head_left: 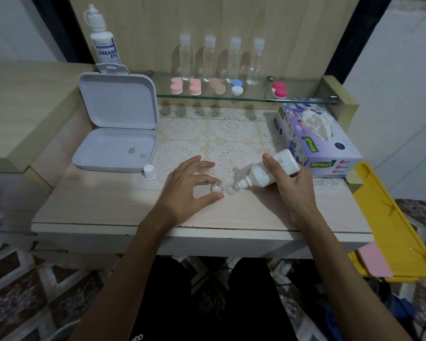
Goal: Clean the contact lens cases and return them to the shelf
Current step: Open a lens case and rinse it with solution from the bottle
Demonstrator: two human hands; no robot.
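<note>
Lens case: a clear open case was seen on the worktop, at the centre of the frame.
Left hand: the case's left well was pinched between thumb and forefinger.
Right hand: a white solution bottle was clasped, tilted, nozzle at the right well.
Bottle cap: stood left of the hands.
Glass shelf: five closed cases, pink cases among them, were kept in the upper centre.
Tissue box: lay at the right.

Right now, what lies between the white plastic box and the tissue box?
In the head view, only the lace mat lies between the white plastic box and the tissue box.
</note>
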